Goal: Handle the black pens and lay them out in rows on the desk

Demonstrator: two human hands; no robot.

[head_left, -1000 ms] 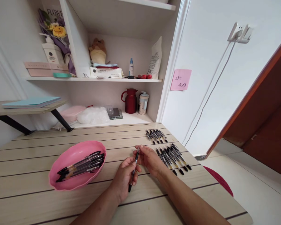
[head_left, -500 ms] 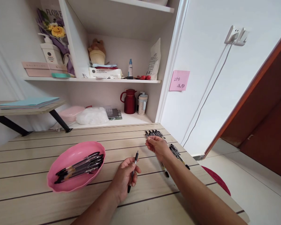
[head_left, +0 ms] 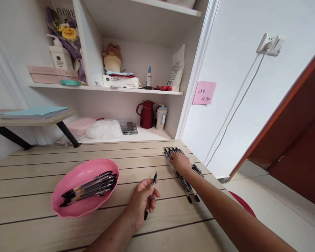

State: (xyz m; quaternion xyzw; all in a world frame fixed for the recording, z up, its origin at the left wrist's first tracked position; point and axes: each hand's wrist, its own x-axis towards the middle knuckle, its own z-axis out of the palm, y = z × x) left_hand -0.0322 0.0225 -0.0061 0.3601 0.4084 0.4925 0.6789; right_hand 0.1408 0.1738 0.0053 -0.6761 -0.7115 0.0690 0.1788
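Left hand (head_left: 140, 203) grip clamped on a pen (head_left: 150, 195), low centre of frame. Right hand (head_left: 180, 161) rests on the pen row (head_left: 185, 182) right of centre; grip state unclear.

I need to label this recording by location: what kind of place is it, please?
Probably a room in a home, not a workshop: a wooden table beside built-in shelves holding a red thermos, a soft toy and a lotion bottle.

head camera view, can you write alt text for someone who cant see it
A person's left hand holds a black pen above a wooden table, while the right hand reaches onto rows of pens laid out at the table's right side. A pink bowl with more pens sits to the left, with cluttered shelves behind.
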